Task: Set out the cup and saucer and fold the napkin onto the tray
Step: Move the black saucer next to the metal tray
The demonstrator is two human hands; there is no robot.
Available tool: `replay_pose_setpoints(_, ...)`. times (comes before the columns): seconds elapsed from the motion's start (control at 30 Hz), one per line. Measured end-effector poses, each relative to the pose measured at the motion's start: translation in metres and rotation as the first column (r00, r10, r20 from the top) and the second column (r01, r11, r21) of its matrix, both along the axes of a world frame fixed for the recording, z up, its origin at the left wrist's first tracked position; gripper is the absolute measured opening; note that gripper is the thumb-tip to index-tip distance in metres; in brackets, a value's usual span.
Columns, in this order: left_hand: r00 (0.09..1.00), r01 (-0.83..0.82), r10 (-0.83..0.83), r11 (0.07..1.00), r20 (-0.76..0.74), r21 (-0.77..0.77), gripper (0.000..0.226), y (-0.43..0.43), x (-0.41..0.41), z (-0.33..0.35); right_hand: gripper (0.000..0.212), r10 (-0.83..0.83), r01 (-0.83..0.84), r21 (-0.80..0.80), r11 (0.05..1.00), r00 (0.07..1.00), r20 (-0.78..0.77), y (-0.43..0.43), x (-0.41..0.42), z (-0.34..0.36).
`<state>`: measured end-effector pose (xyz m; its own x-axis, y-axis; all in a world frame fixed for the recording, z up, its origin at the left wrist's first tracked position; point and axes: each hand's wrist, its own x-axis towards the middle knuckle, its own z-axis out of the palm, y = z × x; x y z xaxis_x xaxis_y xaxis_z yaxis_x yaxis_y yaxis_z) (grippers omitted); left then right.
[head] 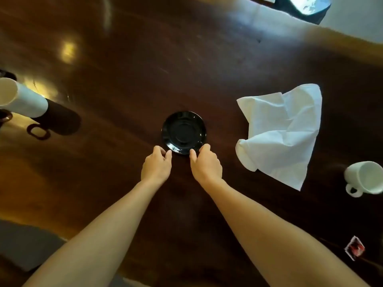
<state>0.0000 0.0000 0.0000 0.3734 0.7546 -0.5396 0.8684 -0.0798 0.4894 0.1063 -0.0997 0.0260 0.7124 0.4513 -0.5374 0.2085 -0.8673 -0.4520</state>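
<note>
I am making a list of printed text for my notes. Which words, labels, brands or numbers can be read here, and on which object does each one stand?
No text can be read.
Small red and white packet: it has some print, too small and blurred to read.
Black saucer, white napkin, white cup: no lettering visible.

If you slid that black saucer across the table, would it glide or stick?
The saucer looks glazed and glossy, and the wooden table is polished, so it would probably glide easily. It looks rigid and likely breakable. Lying flat and shallow, it seems unlikely to tip.
</note>
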Motion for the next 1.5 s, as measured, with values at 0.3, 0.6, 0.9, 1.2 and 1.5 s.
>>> replay_pose_setpoints(0.3,0.977,-0.18,0.192,0.977,0.097,-0.117,0.016,0.008,0.013,-0.018,0.025,-0.28,0.287,0.007,0.958,0.94,-0.196,0.011,0.007,-0.029)
replay_pose_setpoints(0.6,0.953,-0.246,0.27,0.955,0.138,-0.168,0.015,0.012,0.026,-0.025,0.012,-0.474,0.58,-0.004,0.814,0.661,-0.582,0.021,0.021,-0.029)
replay_pose_setpoints(0.9,0.871,-0.422,0.474,0.855,0.126,-0.303,0.016,0.005,0.031,-0.013,0.025,-0.57,0.643,-0.077,0.762,0.609,-0.552,0.019,0.03,-0.019)
replay_pose_setpoints(1.2,0.872,-0.399,0.469,0.846,0.138,-0.354,0.008,-0.028,0.023,0.025,0.017,-0.526,0.635,-0.018,0.773,0.625,-0.577,-0.03,0.021,0.018)
replay_pose_setpoints(1.5,0.881,-0.329,0.437,0.84,0.179,-0.432,0.012,-0.085,0.024,0.068,0.03,-0.512,0.634,0.027,0.773,0.649,-0.563,-0.103,0.024,0.06)
